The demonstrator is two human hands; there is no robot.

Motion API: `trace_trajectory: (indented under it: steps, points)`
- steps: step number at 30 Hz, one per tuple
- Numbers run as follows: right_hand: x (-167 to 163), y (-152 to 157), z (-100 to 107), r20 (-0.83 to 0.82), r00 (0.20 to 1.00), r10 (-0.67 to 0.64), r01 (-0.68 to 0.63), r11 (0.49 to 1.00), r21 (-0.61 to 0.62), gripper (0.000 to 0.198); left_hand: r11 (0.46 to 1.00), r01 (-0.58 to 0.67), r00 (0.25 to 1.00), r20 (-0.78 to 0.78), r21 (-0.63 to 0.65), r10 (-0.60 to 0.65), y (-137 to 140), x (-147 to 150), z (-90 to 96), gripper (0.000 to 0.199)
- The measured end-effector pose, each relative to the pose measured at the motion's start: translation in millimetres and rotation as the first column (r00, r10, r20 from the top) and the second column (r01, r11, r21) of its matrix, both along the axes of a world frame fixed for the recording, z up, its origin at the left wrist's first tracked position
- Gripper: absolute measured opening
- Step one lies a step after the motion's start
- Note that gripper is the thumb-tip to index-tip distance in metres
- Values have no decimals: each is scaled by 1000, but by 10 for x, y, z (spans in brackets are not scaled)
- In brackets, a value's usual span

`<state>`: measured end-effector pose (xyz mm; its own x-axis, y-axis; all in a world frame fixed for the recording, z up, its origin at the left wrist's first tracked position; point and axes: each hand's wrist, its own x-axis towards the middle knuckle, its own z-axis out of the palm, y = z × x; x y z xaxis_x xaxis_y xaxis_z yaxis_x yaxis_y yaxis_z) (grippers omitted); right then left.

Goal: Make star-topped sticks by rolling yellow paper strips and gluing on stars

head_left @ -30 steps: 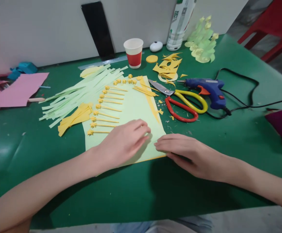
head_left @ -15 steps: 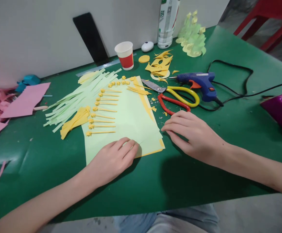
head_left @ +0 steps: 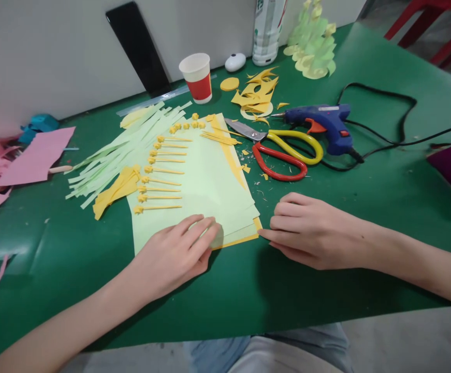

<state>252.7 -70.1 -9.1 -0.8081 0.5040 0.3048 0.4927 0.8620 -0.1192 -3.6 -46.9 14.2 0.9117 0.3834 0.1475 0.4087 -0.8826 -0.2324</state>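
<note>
My left hand (head_left: 182, 248) rests palm down on the near edge of a stack of pale green paper sheets (head_left: 213, 181), its fingers loosely bent. Beside the stack's near right corner is my right hand (head_left: 310, 228); its fingers are curled in, and the forefinger tip meets the corner of a yellow sheet (head_left: 257, 226) underneath. Whether that hand grips anything is hidden. A row of thin yellow paper sticks with knobbed tips (head_left: 165, 172) lies across the green sheets. Above them sit several small yellow knobs (head_left: 186, 125) and a bundle of plain yellow sticks (head_left: 221, 138).
Scissors (head_left: 283, 150) with red and yellow handles lie beyond my right hand, near a blue glue gun (head_left: 326, 124) and its cord. Green strips (head_left: 132, 140), yellow scraps (head_left: 258, 96), a paper cup (head_left: 198, 77), a bottle (head_left: 267, 36) and pink paper (head_left: 39, 158) surround the sheets.
My right hand has drawn nearer to me, from beside the scissors' red handle to the sheet corner, its fingers more curled. My left hand stays on the paper. The view has shifted slightly.
</note>
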Motion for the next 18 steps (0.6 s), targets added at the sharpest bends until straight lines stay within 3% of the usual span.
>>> trace_trajectory:
  steps: [6, 12, 18]
  points:
    - [-42, 25, 14, 6, 999, -34, 34, 999, 21, 25, 999, -6, 1000, 14, -49, 7, 29, -22, 4, 25]
    - [16, 40, 9, -28, 1000, 15, -13, 999, 37, 23, 999, -20, 1000, 2, -39, 20, 48, -24, 27, 22]
    - [21, 45, -16, -11, 999, 35, -35, 998, 51, 20, 996, 82, 991, -101, -17, -83, 58, -87, 9, 29]
